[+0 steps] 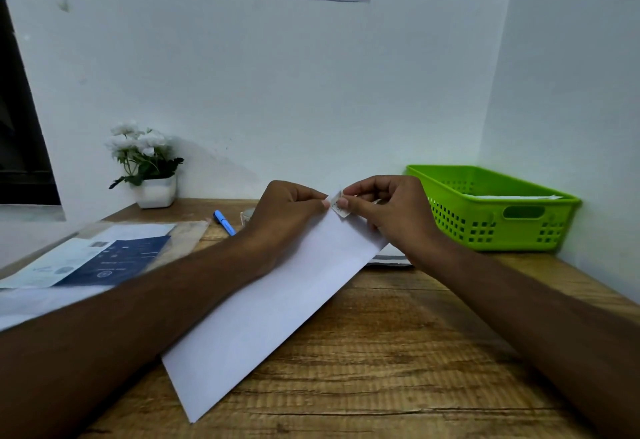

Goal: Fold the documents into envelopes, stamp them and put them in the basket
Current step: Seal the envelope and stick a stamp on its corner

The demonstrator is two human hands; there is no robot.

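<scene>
Head view: at a wooden desk (pixel 398 352), a person's left hand (pixel 287 211) and right hand (pixel 388 210) pinch a small stamp (pixel 337 203) between their fingertips, each closed on it from its own side, at the far corner of a white envelope (pixel 273 303) lying slantwise on the desk. The stamping step appears to be in hand. Whether the stamp is stuck down cannot be told; the next move likely calls for pressing it flat on that corner, then carrying the envelope to the green basket (pixel 491 227) at far right, which already holds white paper. More documents (pixel 100 262) wait at left, beside a blue pen (pixel 224 222).
</scene>
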